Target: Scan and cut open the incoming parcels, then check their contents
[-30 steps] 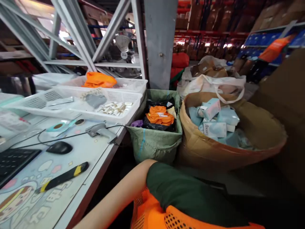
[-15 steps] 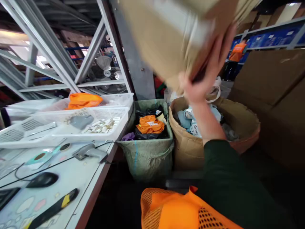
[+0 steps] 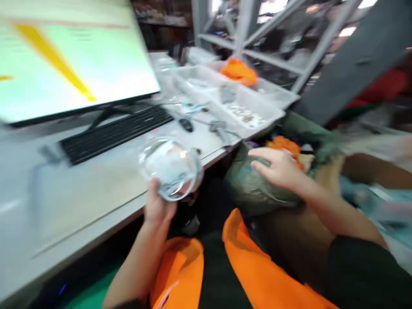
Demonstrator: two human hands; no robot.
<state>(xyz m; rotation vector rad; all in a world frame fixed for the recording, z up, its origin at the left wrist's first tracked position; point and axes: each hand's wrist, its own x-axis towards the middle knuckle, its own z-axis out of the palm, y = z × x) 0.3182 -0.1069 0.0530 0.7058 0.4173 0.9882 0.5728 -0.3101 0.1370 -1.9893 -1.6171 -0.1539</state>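
Your left hand (image 3: 158, 205) grips a clear, round container (image 3: 170, 169) at the front edge of the pale counter (image 3: 99, 197), your thumb pressed to its near side and most of your other fingers hidden behind or beneath it. The container's round face is turned up toward you; something whitish shows through it, along with dark marks too blurred to read. Whether a lid covers it, you cannot tell from this angle.

Your right hand (image 3: 279, 167), well apart from the container, hangs with nothing in its grasp, index finger and thumb stretched out toward the left with a small gap between them, the remaining fingers hard to make out. It is poised in front of a green sack (image 3: 254, 182), where a crumpled orange bundle (image 3: 285, 145) shows just behind your knuckles; whether your hand touches the sack is unclear.

On the counter, beyond the container, lie a black keyboard (image 3: 117, 133), a dark mouse (image 3: 186, 125) and a grey handheld scanner (image 3: 219, 128), with a lit monitor (image 3: 74, 60) rising at left. White plastic trays (image 3: 272, 112) stand at the far end, one scattered with small pale pieces (image 3: 246, 116), and an orange cloth (image 3: 239, 72) is heaped behind. At right, light-blue packages (image 3: 386, 206) fill part of a cardboard bin (image 3: 330, 174).
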